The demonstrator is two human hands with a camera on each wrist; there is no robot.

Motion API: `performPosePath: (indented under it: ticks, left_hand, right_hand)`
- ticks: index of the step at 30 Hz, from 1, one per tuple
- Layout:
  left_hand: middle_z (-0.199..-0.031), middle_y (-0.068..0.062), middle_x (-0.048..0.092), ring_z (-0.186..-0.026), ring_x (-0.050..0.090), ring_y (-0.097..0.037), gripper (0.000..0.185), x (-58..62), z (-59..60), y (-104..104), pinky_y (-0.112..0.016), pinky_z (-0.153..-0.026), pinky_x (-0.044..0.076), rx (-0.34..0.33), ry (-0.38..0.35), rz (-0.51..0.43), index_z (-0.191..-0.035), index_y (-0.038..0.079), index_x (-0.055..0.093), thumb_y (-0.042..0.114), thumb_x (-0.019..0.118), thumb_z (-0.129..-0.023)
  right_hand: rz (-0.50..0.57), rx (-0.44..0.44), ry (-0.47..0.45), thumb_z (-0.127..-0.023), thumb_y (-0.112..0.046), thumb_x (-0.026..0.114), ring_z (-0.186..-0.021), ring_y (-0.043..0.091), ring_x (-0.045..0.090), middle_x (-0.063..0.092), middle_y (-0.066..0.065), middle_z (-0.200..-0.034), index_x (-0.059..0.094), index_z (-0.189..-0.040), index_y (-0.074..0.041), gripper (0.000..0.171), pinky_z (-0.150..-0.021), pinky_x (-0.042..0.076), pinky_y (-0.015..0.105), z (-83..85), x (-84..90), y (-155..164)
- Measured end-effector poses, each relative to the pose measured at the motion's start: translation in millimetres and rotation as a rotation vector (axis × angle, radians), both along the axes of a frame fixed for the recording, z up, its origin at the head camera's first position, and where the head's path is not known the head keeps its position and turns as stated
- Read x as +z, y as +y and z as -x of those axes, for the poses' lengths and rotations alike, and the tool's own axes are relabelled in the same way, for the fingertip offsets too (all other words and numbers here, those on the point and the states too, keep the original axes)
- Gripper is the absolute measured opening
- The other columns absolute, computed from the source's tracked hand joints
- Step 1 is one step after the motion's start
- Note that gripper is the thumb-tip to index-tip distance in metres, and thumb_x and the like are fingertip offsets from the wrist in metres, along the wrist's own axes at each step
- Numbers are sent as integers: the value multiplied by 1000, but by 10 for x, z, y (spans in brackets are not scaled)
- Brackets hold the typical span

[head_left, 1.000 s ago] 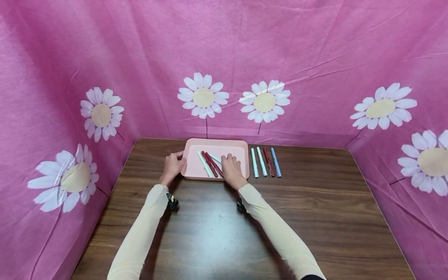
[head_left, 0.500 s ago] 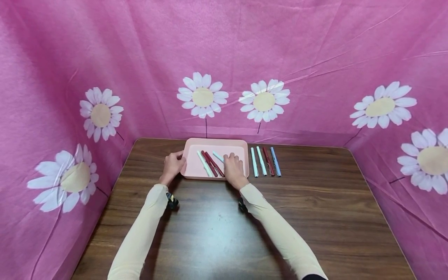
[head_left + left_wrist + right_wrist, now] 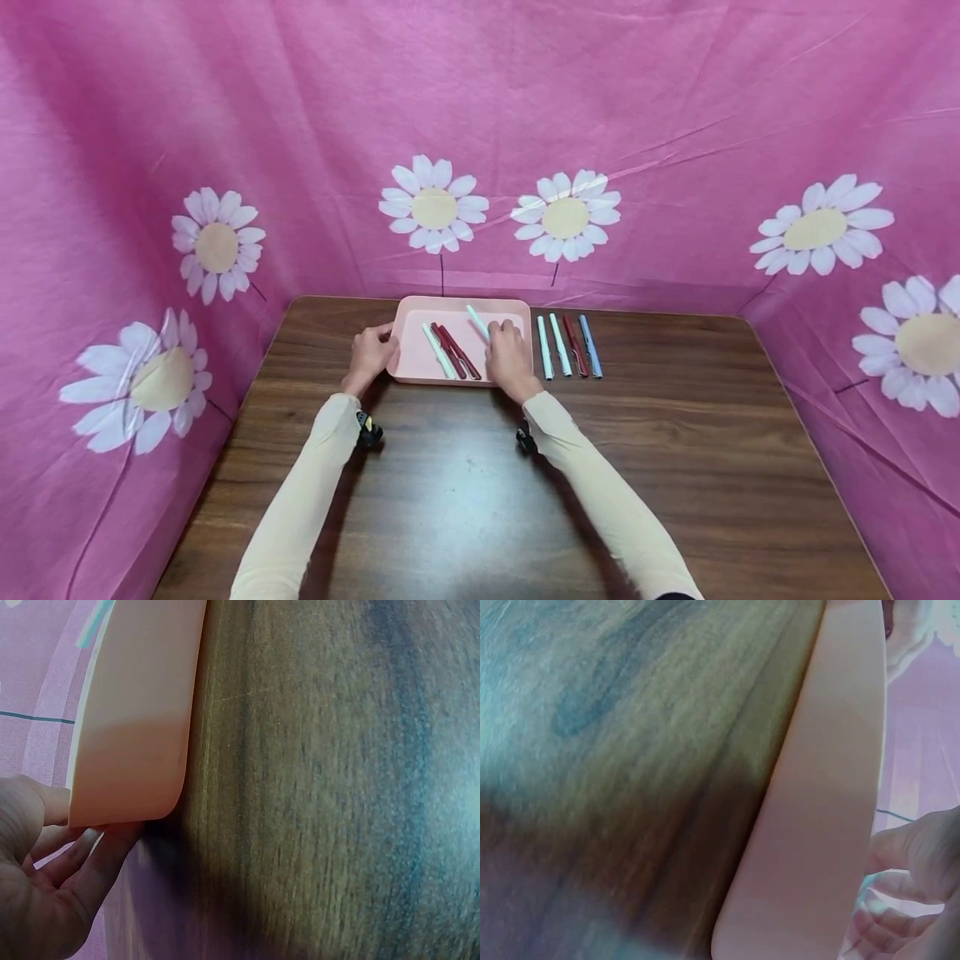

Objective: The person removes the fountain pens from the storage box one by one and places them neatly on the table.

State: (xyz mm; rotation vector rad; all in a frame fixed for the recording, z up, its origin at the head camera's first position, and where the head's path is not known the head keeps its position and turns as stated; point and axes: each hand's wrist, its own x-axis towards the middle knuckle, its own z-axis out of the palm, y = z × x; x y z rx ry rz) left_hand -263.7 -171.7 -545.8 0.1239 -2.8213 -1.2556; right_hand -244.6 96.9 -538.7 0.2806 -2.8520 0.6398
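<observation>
While your left hand (image 3: 369, 353) grips the pink tray (image 3: 420, 371), your right hand (image 3: 510, 360) has its fingers pinching a mint pen (image 3: 477, 321); carry it rightward to the pen row (image 3: 567, 346) on the worktop (image 3: 675, 433), I judge.

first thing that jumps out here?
The pink daisy cloth that walls in the wooden table. At the table's far edge sits a pink tray with pens; the left hand holds its left end and the right hand pinches a mint pen above it. Four more pens lie in a row to its right.
</observation>
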Motion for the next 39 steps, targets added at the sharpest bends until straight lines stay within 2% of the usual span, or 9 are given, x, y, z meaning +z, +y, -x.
performPosePath:
  ticks: [7, 12, 16, 21, 30, 34, 39]
  left_hand:
    - [-131, -25, 67, -118, 64, -48, 41, 8, 4, 14, -57, -103, 49, -4, -6, -1, -135, 2, 69, 10, 61, -96]
    - [-132, -25, 66, -118, 63, -49, 42, 7, -5, -8, -58, -102, 49, -3, -9, 4, -136, 3, 69, 11, 60, -96]
    - [-132, -25, 66, -119, 63, -48, 41, -2, -10, -33, -57, -103, 49, 0, -16, -4, -136, 3, 69, 11, 61, -96]
    - [-132, -25, 67, -119, 64, -47, 41, 10, -18, -26, -56, -104, 49, 1, -13, -7, -136, 3, 69, 11, 61, -97]
    - [-133, -26, 66, -116, 64, -47, 41, -26, -12, 38, -57, -102, 50, -2, -21, -21, -137, 2, 68, 9, 62, -97]
    - [-134, -25, 66, -118, 64, -46, 41, 0, -2, 32, -56, -103, 50, -2, -26, -24, -137, 3, 68, 10, 62, -97]
    - [-135, -25, 65, -122, 62, -47, 41, 2, -1, 9, -57, -105, 48, 2, -28, -22, -137, 3, 68, 10, 61, -97]
  right_hand:
    - [201, -16, 203, -88, 5, 73, -89, 40, 64, 62, 24, -103, 68, -117, 6, 30, -77, 56, 53, -16, -14, 117]
    - [314, -50, 271, -89, 5, 74, -90, 39, 62, 63, 22, -106, 68, -117, 4, 29, -76, 54, 53, -32, -10, 227]
    - [338, -90, 255, -91, 2, 74, -89, 38, 61, 62, 21, -102, 69, -119, 4, 29, -77, 53, 53, -57, 2, 329]
    - [352, -129, 212, -93, 0, 73, -93, 39, 63, 62, 22, -105, 68, -124, 5, 31, -81, 54, 53, -68, 22, 519]
    - [320, -226, 209, -92, 2, 69, -94, 46, 63, 64, 27, -109, 68, -121, 5, 30, -83, 52, 59, -145, -26, 1211]
    - [301, -258, 153, -94, 1, 67, -100, 50, 63, 62, 29, -114, 66, -124, 7, 31, -86, 50, 62, -181, -13, 1467]
    - [268, -270, 104, -94, 0, 66, -103, 53, 63, 61, 31, -116, 65, -125, 8, 32, -87, 49, 64, -211, -34, 1616]
